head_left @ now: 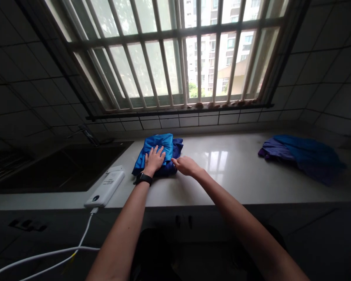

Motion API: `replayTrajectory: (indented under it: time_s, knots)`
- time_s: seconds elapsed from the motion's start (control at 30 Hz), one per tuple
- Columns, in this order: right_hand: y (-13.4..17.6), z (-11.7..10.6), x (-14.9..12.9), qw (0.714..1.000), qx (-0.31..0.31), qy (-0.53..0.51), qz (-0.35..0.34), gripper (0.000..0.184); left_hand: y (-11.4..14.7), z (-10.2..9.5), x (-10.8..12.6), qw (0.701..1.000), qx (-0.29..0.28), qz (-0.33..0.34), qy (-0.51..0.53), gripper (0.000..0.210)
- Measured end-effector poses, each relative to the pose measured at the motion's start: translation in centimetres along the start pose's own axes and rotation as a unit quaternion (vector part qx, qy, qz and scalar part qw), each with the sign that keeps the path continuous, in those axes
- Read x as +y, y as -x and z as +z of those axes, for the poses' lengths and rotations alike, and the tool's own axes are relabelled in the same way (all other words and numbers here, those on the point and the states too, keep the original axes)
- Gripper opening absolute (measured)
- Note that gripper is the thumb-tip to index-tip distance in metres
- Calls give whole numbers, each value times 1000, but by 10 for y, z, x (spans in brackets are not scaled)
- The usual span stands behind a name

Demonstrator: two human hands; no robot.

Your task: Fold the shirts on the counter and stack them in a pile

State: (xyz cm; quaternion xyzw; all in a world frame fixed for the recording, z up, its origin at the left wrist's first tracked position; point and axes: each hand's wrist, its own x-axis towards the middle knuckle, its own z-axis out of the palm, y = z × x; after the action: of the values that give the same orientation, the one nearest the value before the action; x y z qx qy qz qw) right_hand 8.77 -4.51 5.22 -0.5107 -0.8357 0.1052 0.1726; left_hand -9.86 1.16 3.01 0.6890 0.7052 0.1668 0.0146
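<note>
A folded bright blue cloth (pixel 163 141) lies on top of darker blue folded fabric (pixel 178 146) on the counter, to the right of the sink. My left hand (pixel 154 159) rests flat on the bright blue cloth with its fingers stretched out; a black watch is on that wrist. At the cloth's lower right corner, my right hand (pixel 186 165) is closed, thumb and fingers pinching the edge. How many layers lie between those fingers is hidden.
A white power bank (pixel 105 188) with a white cable (pixel 87 228) sits left of my forearm, by the dark sink (pixel 61 166) and its faucet (pixel 89 134). On the right of the counter (pixel 222 187) lies a crumpled blue and purple cloth pile (pixel 301 154). A barred window is behind.
</note>
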Motion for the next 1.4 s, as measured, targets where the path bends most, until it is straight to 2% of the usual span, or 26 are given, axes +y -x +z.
replayTrajectory:
  time_s: [0.1, 0.17, 0.27, 0.4, 0.5, 0.57, 0.67, 0.8, 0.93, 1.07, 1.13, 1.23, 1.27, 1.33, 1.37, 1.4]
  knots:
    - [55, 2, 32, 999, 40, -31, 14, 47, -4, 3, -4, 1000, 6, 9, 22, 59]
    - [85, 3, 49, 996, 77, -28, 31, 42, -8, 5, -6, 999, 13, 12, 33, 59]
    - [109, 4, 63, 991, 121, -7, 61, 29, -12, 5, -6, 999, 19, 0, 37, 61]
    - [106, 8, 62, 991, 130, 33, 31, 20, -5, 2, 3, 999, 16, -29, 33, 64]
    - [102, 10, 58, 992, 115, 53, 14, 21, 14, -3, 21, 1000, 6, -21, 11, 63]
    - [103, 10, 56, 992, 113, 52, 19, 23, 32, -5, 42, 1000, -2, 26, -15, 56]
    - [106, 10, 56, 992, 111, 47, 25, 23, 60, 1, 81, 990, -2, 138, -37, 40]
    - [107, 8, 58, 993, 108, 47, 32, 22, 79, 19, 117, 962, 109, 249, -9, 36]
    - [106, 9, 59, 993, 102, 48, 31, 23, 78, 32, 117, 947, 140, 288, 9, 32]
    - [104, 15, 55, 994, 99, 42, 32, 23, 74, 37, 108, 954, 110, 278, 15, 32]
    - [104, 13, 57, 991, 125, 27, 35, 18, 74, 38, 107, 958, 95, 269, 14, 33]
    - [107, -14, 81, 969, 231, -20, 92, 19, 74, 39, 108, 961, 92, 262, 8, 34]
    - [111, -31, 96, 951, 276, -34, 132, 21, 74, 39, 109, 960, 92, 263, 7, 34]
    - [125, -75, 135, 898, 371, -35, 234, 29, 73, 38, 109, 960, 91, 265, 11, 34]
    - [136, -98, 156, 872, 405, -14, 275, 32, 73, 38, 109, 960, 90, 266, 13, 34]
    - [148, -121, 175, 857, 424, 18, 292, 33, 73, 38, 109, 960, 89, 266, 15, 34]
